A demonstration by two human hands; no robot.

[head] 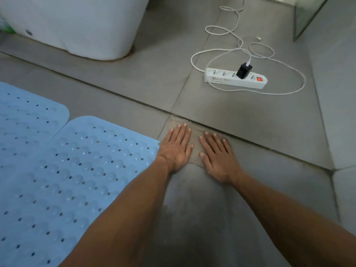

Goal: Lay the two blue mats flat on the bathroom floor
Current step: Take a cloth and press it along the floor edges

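Observation:
Two light blue perforated mats lie flat on the grey tiled floor. One mat (28, 120) is at the far left, the other mat (81, 170) lies beside it, nearer the middle. My left hand (176, 149) rests palm down with fingers spread, just past the right edge of the nearer mat. My right hand (217, 157) lies palm down beside it. Both press on a thin clear sheet (195, 145) on the floor. Neither hand holds anything.
A white toilet base (81, 26) stands at the back left. A white power strip (235, 78) with a lit red switch, a black plug and looping white cables lies on the floor at the back right. A glass panel edge (306, 18) is at the top right.

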